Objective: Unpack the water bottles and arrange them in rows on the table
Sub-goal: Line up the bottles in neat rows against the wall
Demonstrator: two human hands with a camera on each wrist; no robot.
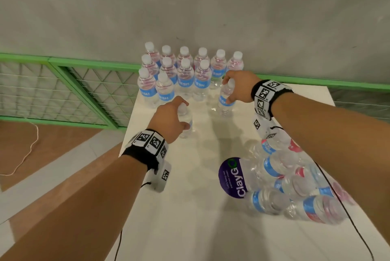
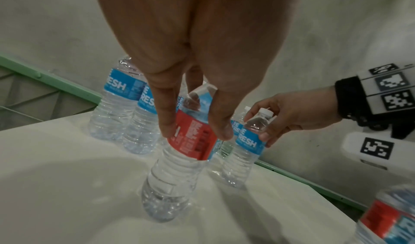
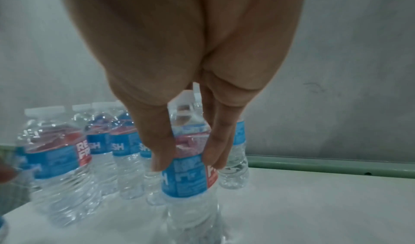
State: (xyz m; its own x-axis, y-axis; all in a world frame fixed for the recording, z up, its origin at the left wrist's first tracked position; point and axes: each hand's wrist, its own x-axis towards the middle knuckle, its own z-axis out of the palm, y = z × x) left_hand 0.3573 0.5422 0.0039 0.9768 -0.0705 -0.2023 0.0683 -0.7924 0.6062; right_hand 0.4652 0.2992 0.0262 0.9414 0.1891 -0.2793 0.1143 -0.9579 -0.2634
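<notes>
Several clear water bottles (image 1: 185, 75) with blue and red labels stand in rows at the far end of the white table (image 1: 190, 208). My left hand (image 1: 171, 119) grips the top of one bottle (image 2: 179, 161) from above; the bottle is tilted, its base close to the table. My right hand (image 1: 236, 85) grips another bottle (image 3: 191, 180) by its shoulder, upright beside the rows. A torn plastic pack (image 1: 295, 182) with several bottles lying in it sits at the near right, partly hidden by my right forearm.
A purple round sticker (image 1: 232, 178) marks the pack wrap. A grey wall with a green-framed mesh rail (image 1: 84, 83) runs behind the table. The table's left edge drops to a brown floor with a thin cord (image 1: 27, 151). Cables hang from both wrists.
</notes>
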